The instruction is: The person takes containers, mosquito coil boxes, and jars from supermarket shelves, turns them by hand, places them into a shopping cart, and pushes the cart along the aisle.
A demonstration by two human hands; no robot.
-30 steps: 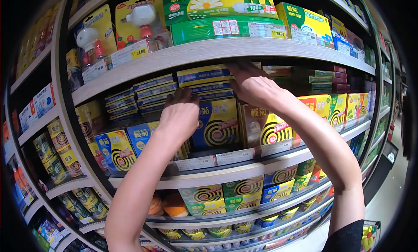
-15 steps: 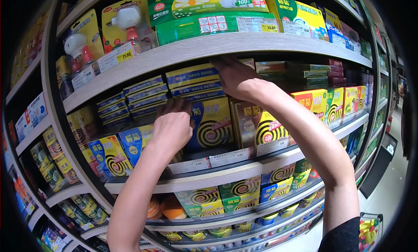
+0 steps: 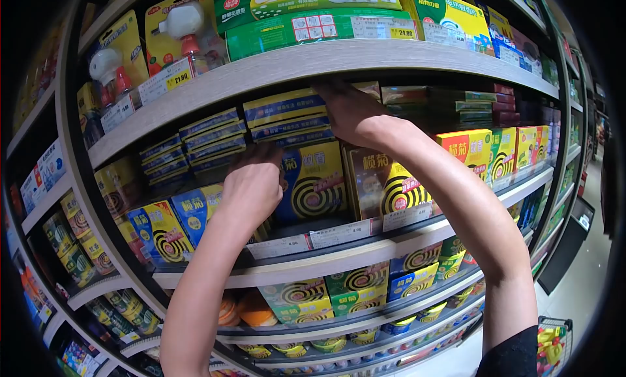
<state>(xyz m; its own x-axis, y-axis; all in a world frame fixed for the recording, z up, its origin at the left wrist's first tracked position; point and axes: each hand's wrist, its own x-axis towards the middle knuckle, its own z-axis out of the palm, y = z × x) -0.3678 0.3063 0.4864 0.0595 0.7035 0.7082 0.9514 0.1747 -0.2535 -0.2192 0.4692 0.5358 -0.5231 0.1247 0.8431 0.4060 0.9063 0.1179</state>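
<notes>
My left hand (image 3: 253,181) is at the left edge of an upright blue and yellow coil box (image 3: 313,185), its fingertips reaching behind toward the stacked boxes and partly hidden. My right hand (image 3: 352,116) reaches in under the upper shelf, at the right end of a stack of flat blue and yellow boxes (image 3: 283,110); its fingertips are in shadow. What either hand grips cannot be made out. Smaller stacks of flat boxes (image 3: 212,139) lie to the left. A brown box (image 3: 372,175) stands just below my right hand.
Above runs a wooden shelf edge (image 3: 313,59) with green boxes (image 3: 280,31) and plug-in packs on it. Price tags (image 3: 340,237) line the lower shelf edge (image 3: 339,254). More coil boxes (image 3: 463,155) stand at the right. A cart (image 3: 554,344) is at the lower right.
The shelves have shifted left and slightly up in the view. Both hands have shifted left with them, staying near the same stack and coil box.
</notes>
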